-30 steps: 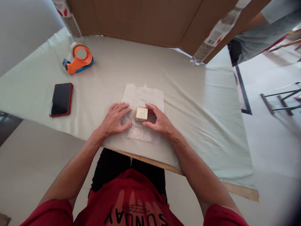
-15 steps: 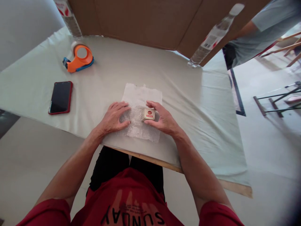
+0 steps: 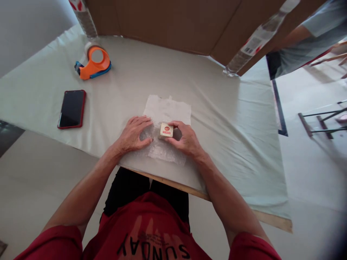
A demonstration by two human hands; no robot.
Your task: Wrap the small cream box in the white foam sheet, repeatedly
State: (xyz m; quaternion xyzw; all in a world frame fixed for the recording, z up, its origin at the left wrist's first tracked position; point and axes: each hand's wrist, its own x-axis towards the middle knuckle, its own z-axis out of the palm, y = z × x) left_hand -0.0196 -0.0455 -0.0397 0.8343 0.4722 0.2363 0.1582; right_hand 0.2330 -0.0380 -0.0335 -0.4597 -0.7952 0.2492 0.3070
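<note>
A small cream box with a red emblem rests on a sheet of bubble wrap near the table's front edge. My right hand grips the box from its right side, thumb on the near edge and fingers on the far edge. To the left, my left hand lies on the left margin of the bubble wrap, its fingers and thumb spread apart and holding nothing. A short gap separates the left fingertips from the box.
At the back left lies an orange and blue tape dispenser, with a red-cased phone nearer me. A cardboard panel stands along the back, flanked by a left bottle and a right bottle. Another person's arm shows behind it.
My right hand has slid the small box leftward over the bubble wrap, closer to my left hand. The left hand keeps its spread pose. The whole view has shifted slightly.
</note>
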